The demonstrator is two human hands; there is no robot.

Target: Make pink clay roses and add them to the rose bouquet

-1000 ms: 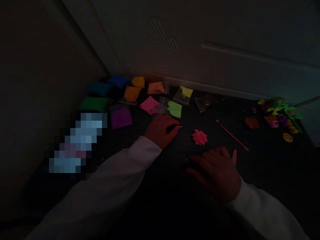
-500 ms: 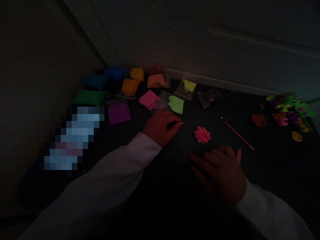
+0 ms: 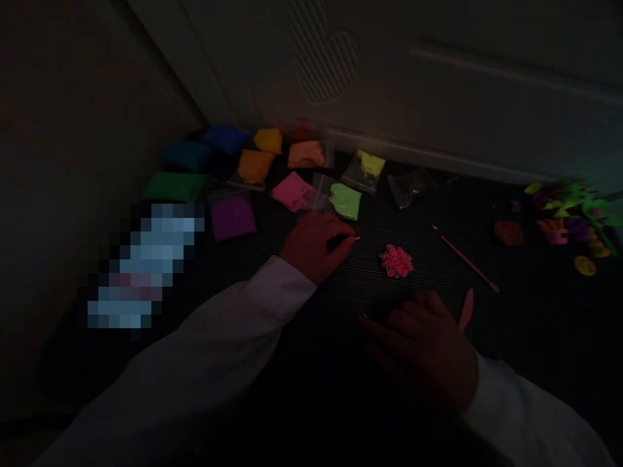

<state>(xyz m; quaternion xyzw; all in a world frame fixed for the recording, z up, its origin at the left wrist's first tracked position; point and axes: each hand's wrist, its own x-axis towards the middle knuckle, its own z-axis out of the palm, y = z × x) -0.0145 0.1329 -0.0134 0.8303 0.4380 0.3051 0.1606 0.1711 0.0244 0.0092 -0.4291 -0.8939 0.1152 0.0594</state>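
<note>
My left hand (image 3: 318, 246) is closed in a pinch on a small bit of pink clay (image 3: 357, 238), whose tip shows past the fingertips. Just right of it a cluster of tiny pink clay roses (image 3: 396, 261) lies on the dark tabletop. My right hand (image 3: 426, 344) hovers or rests nearer to me, index finger and thumb stretched out and apart, the other fingers bent, with nothing visible in it. Beside that hand lies a pink flat modelling blade (image 3: 466, 309), and farther off a thin pink modelling tool (image 3: 470, 264).
Bags of coloured clay line the back left, among them a purple bag (image 3: 232, 217), a pink one (image 3: 293, 191) and a light green one (image 3: 345, 201). A lit, blurred screen (image 3: 146, 266) stands at left. Small clay figures (image 3: 567, 224) and a brown lump (image 3: 509, 233) sit at right.
My right hand has shifted slightly toward me and left, uncovering more of the pink blade. The left hand keeps its pinch. The whole view has moved a little.
</note>
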